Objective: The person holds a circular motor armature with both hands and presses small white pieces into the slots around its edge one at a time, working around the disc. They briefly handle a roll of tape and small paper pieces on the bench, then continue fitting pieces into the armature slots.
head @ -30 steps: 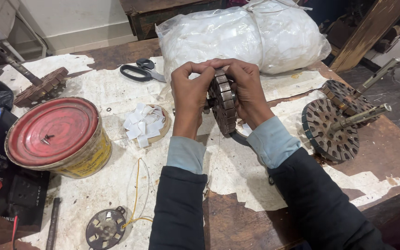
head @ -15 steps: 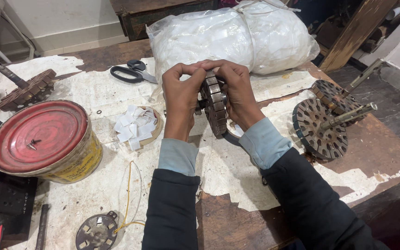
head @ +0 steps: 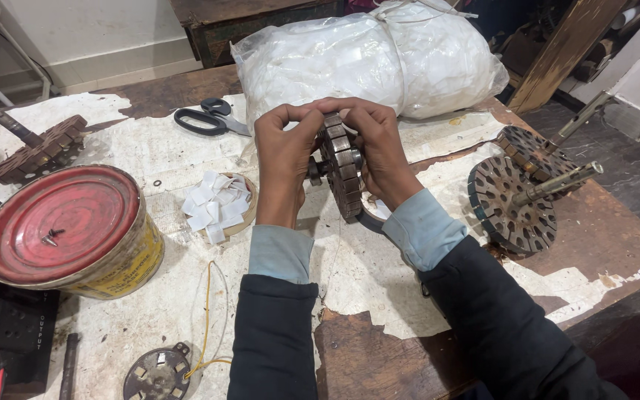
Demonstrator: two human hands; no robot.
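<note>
Closest to me, below the left hand, there's a small round metal disc (head: 158, 374) with a yellow wire (head: 207, 318) curling off it on the counter (head: 379, 363). Both hands are up together, clamped on a slotted metal wheel (head: 341, 174) held on edge between them, left hand (head: 281, 159) and right hand (head: 379, 152) pinching at its top rim. Just left of the left hand sits a little dish of white paper bits (head: 216, 204), further left a big tin with a red lid (head: 68, 230). Right of the right hand, two more slotted wheels on shafts (head: 516, 192). Beyond the hands: black scissors (head: 205, 118) and a fat plastic bag of white stuff (head: 368, 55).
</note>
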